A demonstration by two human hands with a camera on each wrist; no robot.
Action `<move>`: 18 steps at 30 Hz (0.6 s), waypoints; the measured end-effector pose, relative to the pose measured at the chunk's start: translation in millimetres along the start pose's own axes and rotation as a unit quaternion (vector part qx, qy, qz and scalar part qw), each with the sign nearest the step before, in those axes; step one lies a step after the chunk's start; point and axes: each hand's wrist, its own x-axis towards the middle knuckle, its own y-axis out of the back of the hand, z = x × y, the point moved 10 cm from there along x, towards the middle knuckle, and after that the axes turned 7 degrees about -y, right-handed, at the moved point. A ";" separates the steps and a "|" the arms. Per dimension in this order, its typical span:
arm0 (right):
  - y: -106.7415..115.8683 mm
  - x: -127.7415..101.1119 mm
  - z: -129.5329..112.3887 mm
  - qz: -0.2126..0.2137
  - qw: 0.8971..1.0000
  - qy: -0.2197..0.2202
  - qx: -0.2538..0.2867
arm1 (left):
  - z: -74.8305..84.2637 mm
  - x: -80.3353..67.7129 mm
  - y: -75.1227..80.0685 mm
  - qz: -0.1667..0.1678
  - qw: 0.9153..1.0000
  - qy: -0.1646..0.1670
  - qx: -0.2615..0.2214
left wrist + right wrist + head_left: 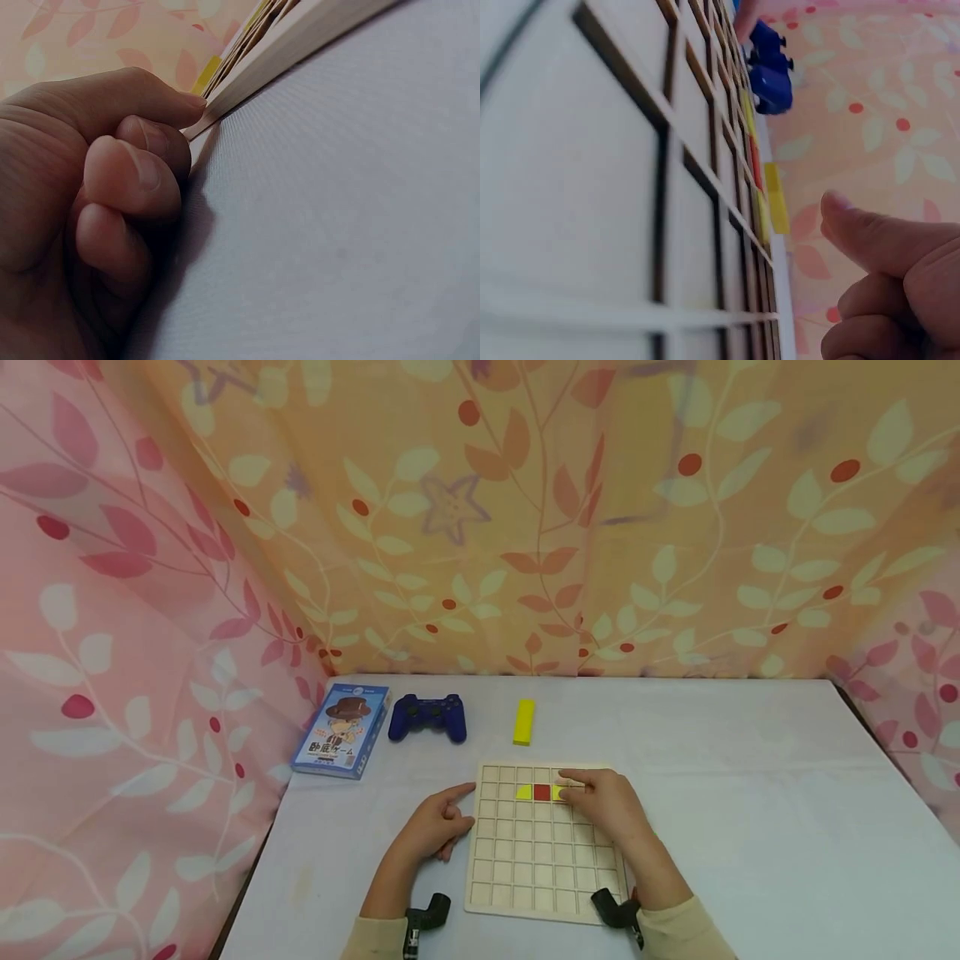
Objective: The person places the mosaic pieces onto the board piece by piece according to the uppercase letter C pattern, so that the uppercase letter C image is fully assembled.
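Note:
A pale wooden grid board (513,872) lies on the white table. One upper row holds a yellow piece (523,792) with a cut-off corner, a red square (542,792) and another yellow piece (557,793). My right hand (611,802) is over the board's upper right, its thumb tip overlapping that right-hand yellow piece and its index finger spread above it. In the right wrist view nothing shows in this hand. At the board's left edge, my left hand (433,822) touches the rim with its extended index finger and thumb; the other fingers curl in, holding nothing.
Behind the board stands a bright yellow block (524,722). A dark blue game controller (427,718) lies to its left, beside a blue illustrated box (341,731). Patterned curtains (555,527) enclose the table's back and sides.

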 end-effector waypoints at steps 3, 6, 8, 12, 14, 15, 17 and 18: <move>12.0 -1.8 -1.9 -0.008 1.000 -0.009 0.014 | -0.7 0.4 -0.5 0.002 1.000 0.003 -0.001; 25.5 -4.1 -1.7 -0.006 1.000 -0.013 0.020 | -0.5 0.6 -0.8 0.002 1.000 0.001 -0.002; 34.9 -5.7 0.5 -0.001 1.000 -0.017 0.024 | 0.3 0.5 -0.9 0.001 1.000 0.000 -0.002; 52.4 -8.4 7.7 0.002 0.999 -0.025 0.025 | 3.0 -0.3 -1.3 -0.002 1.000 -0.006 -0.003; 60.4 -9.0 11.8 0.005 0.999 -0.029 0.022 | 3.8 -0.7 -1.2 -0.001 1.000 -0.007 -0.005; 63.5 -9.0 14.7 0.005 0.999 -0.032 0.019 | 3.8 -0.8 -1.1 -0.001 1.000 -0.008 -0.005; 68.1 -9.0 20.0 0.004 0.999 -0.040 0.010 | 3.6 -1.3 -1.2 0.000 1.000 -0.007 -0.006; 69.3 -9.2 22.9 0.001 0.999 -0.044 0.006 | 3.5 -1.5 -1.2 0.000 1.000 -0.007 -0.006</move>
